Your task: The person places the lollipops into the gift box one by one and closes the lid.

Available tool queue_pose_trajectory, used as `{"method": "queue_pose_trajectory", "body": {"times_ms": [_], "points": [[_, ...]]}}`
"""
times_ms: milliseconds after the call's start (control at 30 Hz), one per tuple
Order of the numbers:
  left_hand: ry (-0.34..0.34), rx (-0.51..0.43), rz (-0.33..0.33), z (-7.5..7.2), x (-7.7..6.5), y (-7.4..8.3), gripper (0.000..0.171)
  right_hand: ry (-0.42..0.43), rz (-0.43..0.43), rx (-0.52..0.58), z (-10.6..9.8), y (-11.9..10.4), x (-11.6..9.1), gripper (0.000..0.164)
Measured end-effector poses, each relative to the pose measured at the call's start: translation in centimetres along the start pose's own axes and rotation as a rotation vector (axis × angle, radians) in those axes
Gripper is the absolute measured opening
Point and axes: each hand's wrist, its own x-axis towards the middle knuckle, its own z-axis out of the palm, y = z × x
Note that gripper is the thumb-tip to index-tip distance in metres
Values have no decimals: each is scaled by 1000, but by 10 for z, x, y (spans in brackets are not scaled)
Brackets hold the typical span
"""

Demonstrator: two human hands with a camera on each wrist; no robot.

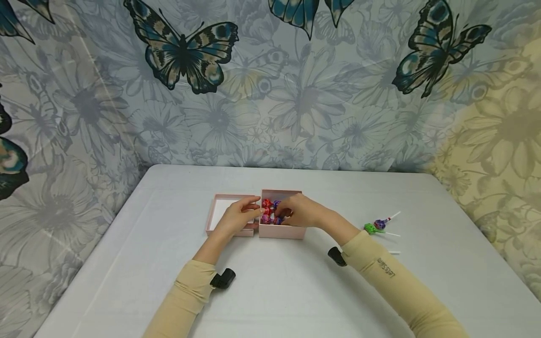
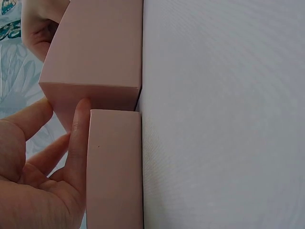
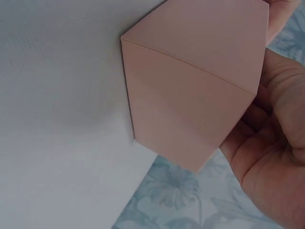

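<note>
A pink box (image 1: 282, 232) stands in the middle of the white table, with several red and purple wrapped lollipops (image 1: 266, 211) inside along its left part. My right hand (image 1: 301, 210) reaches over its right side with bent fingers down inside; the box wall in the right wrist view (image 3: 190, 95) hides the fingertips and anything between them. On the left, my left hand (image 1: 238, 215) extends its fingers against the box's side, above a shallow pink lid (image 1: 211, 213) with a white inside. In the left wrist view, a fingertip (image 2: 83, 107) touches the box.
To the right, beyond my forearm, lie a green lollipop (image 1: 372, 229) and a purple one (image 1: 380, 224) with white sticks. Another white stick (image 1: 394, 253) shows partly beside my sleeve. A butterfly-patterned wall covering (image 1: 262, 117) rises behind the table's far edge.
</note>
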Motion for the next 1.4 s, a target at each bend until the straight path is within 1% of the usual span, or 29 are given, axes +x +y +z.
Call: {"method": "queue_pose_trajectory", "body": {"times_ms": [133,267,400,467,567,667,767,900,1000,1200,1300,1400], "points": [[1,1,-3,0,1,-1,50,28,-9,26,-1,0,-4,17],[3,10,-6,0,1,-2,50,85,-6,66,-1,3,-10,17],[2,12,-6,0,1,-1,50,163,35,115,-1,4,-17,23],[0,5,-6,0,1,0,51,214,65,160,0,5,-20,24],[-3,3,-6,0,1,1,51,288,108,235,2,8,-24,23],[-3,3,-6,0,1,1,52,342,168,322,5,10,-27,24],[-3,6,-3,0,2,0,52,369,236,431,7,13,-30,29],[-4,5,2,0,2,-1,52,385,290,606,9,16,-35,36],[-2,7,3,0,2,-1,52,399,302,727,11,19,-38,41],[3,13,-2,1,1,-2,52,445,327,922,13,25,-47,48],[-2,11,-1,1,2,-2,51,465,349,1004,11,28,-55,52],[-6,6,2,0,1,-2,52,483,385,1048,8,30,-65,56]]}}
